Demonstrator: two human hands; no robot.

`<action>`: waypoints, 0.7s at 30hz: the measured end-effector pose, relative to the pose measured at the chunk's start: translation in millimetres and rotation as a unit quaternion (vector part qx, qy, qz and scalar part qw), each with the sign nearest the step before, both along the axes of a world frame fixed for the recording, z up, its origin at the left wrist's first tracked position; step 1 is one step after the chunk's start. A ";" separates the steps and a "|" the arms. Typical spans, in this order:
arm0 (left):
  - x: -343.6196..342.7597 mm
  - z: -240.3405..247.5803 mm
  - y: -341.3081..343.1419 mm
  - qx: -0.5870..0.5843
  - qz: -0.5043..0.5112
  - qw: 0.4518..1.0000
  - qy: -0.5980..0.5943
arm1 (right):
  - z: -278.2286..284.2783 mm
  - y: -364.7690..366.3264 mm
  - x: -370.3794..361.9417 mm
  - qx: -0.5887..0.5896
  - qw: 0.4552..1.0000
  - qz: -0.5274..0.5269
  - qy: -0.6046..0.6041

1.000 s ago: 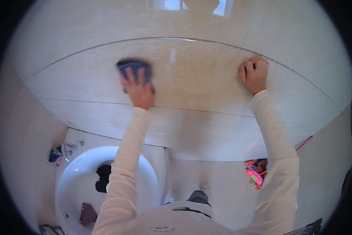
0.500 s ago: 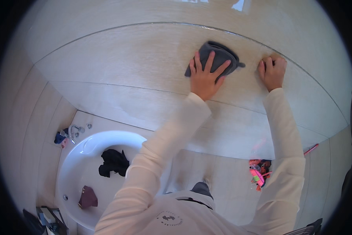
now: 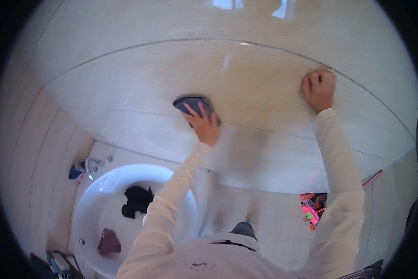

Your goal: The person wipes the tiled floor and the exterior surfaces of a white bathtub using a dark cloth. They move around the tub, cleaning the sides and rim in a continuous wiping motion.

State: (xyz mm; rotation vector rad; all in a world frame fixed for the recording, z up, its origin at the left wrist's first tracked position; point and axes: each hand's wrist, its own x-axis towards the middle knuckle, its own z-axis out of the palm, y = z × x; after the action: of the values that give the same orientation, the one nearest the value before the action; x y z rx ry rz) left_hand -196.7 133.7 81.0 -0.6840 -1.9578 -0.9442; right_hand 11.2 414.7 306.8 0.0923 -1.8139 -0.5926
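My left hand (image 3: 202,126) presses a folded dark grey cloth (image 3: 190,101) against the beige tiled wall (image 3: 139,74). Its fingers are spread over the cloth, not wrapped round it. Further right and higher, my right hand (image 3: 319,90) is closed in a fist against the wall, just below a tile joint. A small dark patch shows between its fingers; whether it is an object or shadow I cannot make out.
Below left stands a white round bathtub (image 3: 139,169) holding a black cloth (image 3: 137,201) and a maroon cloth (image 3: 109,242). A chrome tap (image 3: 94,163) sits at its rim. Pink and orange items (image 3: 312,210) lie on the floor by the wall, near a pink stick (image 3: 372,178).
My left hand has slid the grey cloth left and down along the wall. My right fist stays almost in place. The whole view has shifted slightly.
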 end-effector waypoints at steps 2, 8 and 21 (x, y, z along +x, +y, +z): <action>36.3 43.9 31.1 0.012 -0.049 0.998 0.049 | -2.2 -1.8 -4.8 -0.009 1.000 0.016 -0.007; 70.1 255.7 76.3 0.002 -0.101 0.976 0.195 | 4.7 -2.2 9.7 -0.008 1.000 0.008 -0.015; 82.8 157.9 74.5 -0.254 -0.184 0.936 0.161 | 2.9 -6.2 8.0 -0.020 0.998 0.057 0.002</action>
State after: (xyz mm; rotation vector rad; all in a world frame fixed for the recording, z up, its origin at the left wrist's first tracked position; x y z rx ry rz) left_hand -114.0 208.1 238.9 -1.4448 -1.8101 -0.4770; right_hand 19.2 408.5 309.7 0.1648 -1.8026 -0.4754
